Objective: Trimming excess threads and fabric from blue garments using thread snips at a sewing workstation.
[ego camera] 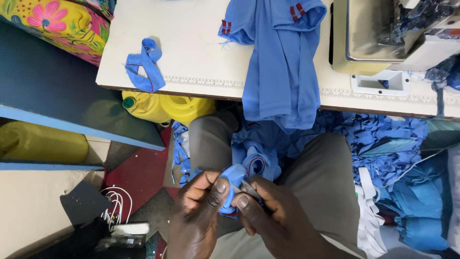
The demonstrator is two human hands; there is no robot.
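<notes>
Lower centre: left hand [199,211] and right hand [273,216] fingers pinching blue fabric piece [233,182]; blue shirt [280,62] hanging off worktop [191,43] above; yellow jerrycan [165,106] lying beneath.

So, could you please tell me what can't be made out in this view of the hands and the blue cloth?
- Head view: the left hand and right hand cover most of the blue cloth; its shape is unclear.
- A small grey thing between the fingers is too hidden to identify.
- The sewing machine is cut off by the top edge.
- The garment hangs over the table edge; its lower part merges with scraps.
</notes>
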